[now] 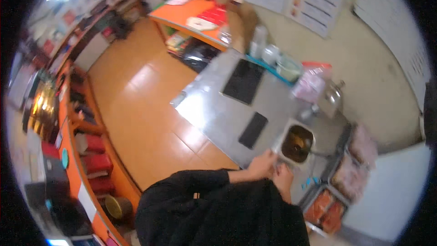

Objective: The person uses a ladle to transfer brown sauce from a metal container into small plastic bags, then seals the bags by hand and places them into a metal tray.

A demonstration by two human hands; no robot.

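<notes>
Big steel surface [218, 114] runs out ahead of me over the orange tiled floor [136, 105], and it carries two black mats, the large one [244, 81] farther off and the small one [253, 130] nearer me. Right in front sits the square fryer well [297, 142], dark oil inside, set into the near end of that surface. To my right, trays of packed food [328, 205] in reds and pinks sit stacked beside the well. Now my hands: my left hand [262, 164] rests at the well's near corner, touching its rim or just beside it, and my right hand [284, 176] sits close below, near the left. Both are blurred and small, so I cannot tell whether my fingers are curled on something or lying loose. The risk I see is that oil: if it's hot, a hand this close to the rim could slip in or catch a splash, and my black sleeves [205, 182] hang near enough to drag across the edge.
</notes>
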